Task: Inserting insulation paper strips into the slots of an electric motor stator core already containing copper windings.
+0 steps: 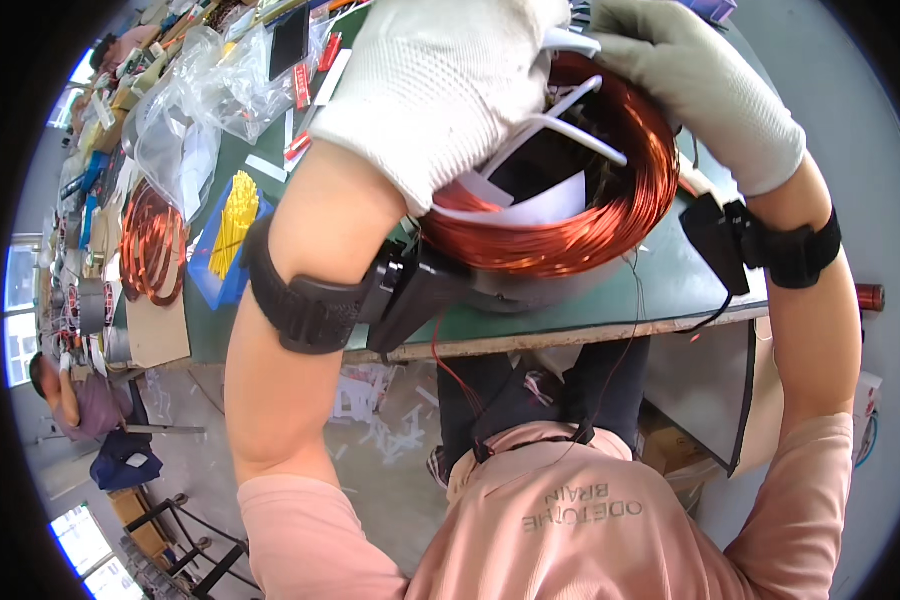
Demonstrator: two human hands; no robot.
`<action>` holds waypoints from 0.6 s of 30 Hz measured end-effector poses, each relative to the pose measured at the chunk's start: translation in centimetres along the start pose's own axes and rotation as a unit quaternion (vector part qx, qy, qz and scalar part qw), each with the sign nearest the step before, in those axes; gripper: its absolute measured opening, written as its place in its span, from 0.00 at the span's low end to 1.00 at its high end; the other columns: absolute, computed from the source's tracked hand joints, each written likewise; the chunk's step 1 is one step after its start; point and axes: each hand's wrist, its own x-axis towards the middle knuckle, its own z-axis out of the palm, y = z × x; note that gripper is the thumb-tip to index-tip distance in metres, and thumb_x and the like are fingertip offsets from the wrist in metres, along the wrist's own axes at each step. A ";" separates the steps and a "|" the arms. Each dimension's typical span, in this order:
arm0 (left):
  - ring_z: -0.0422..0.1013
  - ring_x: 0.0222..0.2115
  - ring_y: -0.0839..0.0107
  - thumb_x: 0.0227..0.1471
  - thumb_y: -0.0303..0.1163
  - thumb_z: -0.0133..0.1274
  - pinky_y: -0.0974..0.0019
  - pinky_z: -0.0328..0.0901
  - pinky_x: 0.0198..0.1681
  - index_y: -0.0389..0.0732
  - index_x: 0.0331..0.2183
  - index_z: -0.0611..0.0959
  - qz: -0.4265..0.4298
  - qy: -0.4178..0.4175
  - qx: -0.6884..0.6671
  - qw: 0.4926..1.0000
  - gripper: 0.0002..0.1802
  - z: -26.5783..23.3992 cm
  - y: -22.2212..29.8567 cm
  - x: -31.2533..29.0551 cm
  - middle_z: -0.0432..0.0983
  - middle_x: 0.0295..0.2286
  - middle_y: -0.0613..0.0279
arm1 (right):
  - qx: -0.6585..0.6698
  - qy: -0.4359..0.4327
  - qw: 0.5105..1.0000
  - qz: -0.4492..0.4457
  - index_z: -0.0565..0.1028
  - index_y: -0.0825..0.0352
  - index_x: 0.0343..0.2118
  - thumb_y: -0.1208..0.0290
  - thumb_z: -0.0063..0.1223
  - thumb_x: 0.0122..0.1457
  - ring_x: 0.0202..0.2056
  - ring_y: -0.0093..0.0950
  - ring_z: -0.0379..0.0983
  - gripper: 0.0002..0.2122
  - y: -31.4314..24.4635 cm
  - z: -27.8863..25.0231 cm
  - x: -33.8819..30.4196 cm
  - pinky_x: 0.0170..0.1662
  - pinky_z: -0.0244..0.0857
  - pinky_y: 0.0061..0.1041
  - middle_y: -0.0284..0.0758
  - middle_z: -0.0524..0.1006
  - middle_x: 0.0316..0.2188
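Copper wire coil seen at near edge of green table, white paper strips tucked inside ring. Left hand, white glove, curled over coil's upper left rim, strips pressed beneath. Right hand, grey glove, closed around coil's upper right rim. Farther left: yellow sticks in blue tray, second coil, clear plastic bags.

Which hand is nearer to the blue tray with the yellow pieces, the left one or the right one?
Left. The left hand rests on the copper coil, just right of the blue tray. The right hand grips the coil's far side, farther from the tray.
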 end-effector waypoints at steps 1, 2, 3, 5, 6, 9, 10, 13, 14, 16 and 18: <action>0.73 0.27 0.55 0.45 0.35 0.51 0.58 0.69 0.32 0.41 0.26 0.79 0.001 -0.011 0.006 1.000 0.09 0.1 -0.4 0.1 0.75 0.23 0.53 | -0.042 0.056 0.997 -0.030 0.76 0.73 0.34 0.69 0.50 0.61 0.26 0.18 0.68 0.10 0.7 0.8 -0.5 0.30 0.62 0.21 0.32 0.75 0.22; 0.74 0.28 0.54 0.46 0.35 0.50 0.59 0.69 0.33 0.40 0.28 0.79 0.004 -0.030 -0.003 1.000 0.10 0.0 -0.4 0.1 0.76 0.24 0.53 | -0.041 0.026 0.999 -0.020 0.76 0.73 0.34 0.69 0.50 0.61 0.26 0.19 0.68 0.10 0.8 0.4 -0.3 0.30 0.63 0.21 0.33 0.75 0.22; 0.74 0.28 0.54 0.46 0.35 0.50 0.59 0.69 0.33 0.40 0.28 0.79 0.011 -0.034 -0.003 0.999 0.10 0.2 -0.7 0.3 0.76 0.24 0.53 | -0.041 0.004 0.999 -0.007 0.76 0.73 0.35 0.70 0.49 0.61 0.26 0.20 0.69 0.10 1.1 -0.2 0.0 0.30 0.63 0.22 0.34 0.75 0.22; 0.73 0.30 0.51 0.46 0.35 0.51 0.57 0.68 0.34 0.39 0.31 0.80 0.002 -0.041 -0.154 0.987 0.11 0.8 -1.4 0.4 0.77 0.27 0.52 | -0.041 0.022 0.999 -0.014 0.76 0.73 0.35 0.70 0.49 0.61 0.26 0.21 0.69 0.10 2.1 -0.1 0.5 0.31 0.64 0.23 0.35 0.75 0.22; 0.74 0.30 0.52 0.47 0.34 0.52 0.59 0.68 0.34 0.38 0.35 0.80 0.005 -0.028 -0.160 0.987 0.13 0.2 -1.4 0.1 0.78 0.29 0.52 | -0.045 0.033 0.998 -0.026 0.76 0.74 0.36 0.70 0.49 0.60 0.26 0.22 0.69 0.10 2.1 0.2 0.5 0.31 0.64 0.24 0.36 0.76 0.22; 0.74 0.30 0.60 0.49 0.33 0.53 0.63 0.67 0.35 0.37 0.34 0.82 -0.125 0.005 -0.075 0.989 0.12 -1.8 1.4 -0.6 0.78 0.29 0.53 | 0.067 0.055 0.996 0.010 0.76 0.75 0.36 0.69 0.49 0.60 0.26 0.23 0.70 0.12 1.7 0.5 -1.0 0.32 0.65 0.25 0.38 0.76 0.22; 0.73 0.30 0.58 0.49 0.31 0.51 0.61 0.67 0.35 0.34 0.30 0.82 -0.190 0.090 -0.190 0.959 0.11 -0.9 0.5 -1.7 0.77 0.28 0.49 | 0.081 0.125 0.983 -0.103 0.75 0.76 0.33 0.69 0.49 0.58 0.27 0.30 0.72 0.12 2.5 1.6 -2.5 0.33 0.66 0.29 0.44 0.76 0.24; 0.75 0.31 0.71 0.56 0.37 0.51 0.71 0.67 0.35 0.37 0.34 0.82 -0.310 0.106 -0.363 0.872 0.13 -1.8 -1.1 -4.5 0.79 0.29 0.59 | 0.061 0.170 0.975 -0.127 0.75 0.75 0.31 0.71 0.49 0.56 0.28 0.38 0.73 0.10 4.2 1.2 -3.9 0.34 0.66 0.32 0.48 0.75 0.24; 0.74 0.30 0.73 0.58 0.38 0.50 0.72 0.66 0.35 0.36 0.35 0.81 -0.327 0.105 -0.283 0.896 0.15 -2.6 -0.4 -5.4 0.79 0.28 0.61 | 0.028 0.240 0.957 -0.160 0.74 0.71 0.32 0.69 0.50 0.57 0.27 0.28 0.70 0.09 4.6 2.3 -5.4 0.33 0.63 0.25 0.40 0.73 0.25; 0.71 0.29 0.75 0.59 0.39 0.48 0.72 0.64 0.34 0.33 0.35 0.81 -0.344 0.120 -0.183 0.913 0.17 -3.4 0.7 -7.8 0.78 0.28 0.62 | 0.001 0.307 0.932 -0.193 0.74 0.67 0.34 0.68 0.52 0.57 0.27 0.19 0.67 0.08 5.1 5.0 -8.7 0.32 0.61 0.17 0.31 0.71 0.26; 0.69 0.28 0.76 0.59 0.39 0.48 0.72 0.63 0.33 0.32 0.35 0.81 -0.329 0.141 -0.155 0.921 0.17 -3.0 3.0 -8.5 0.77 0.30 0.60 | -0.070 0.102 0.932 -0.341 0.73 0.65 0.31 0.66 0.52 0.52 0.27 0.30 0.72 0.08 5.9 5.1 -12.7 0.28 0.65 0.27 0.36 0.73 0.29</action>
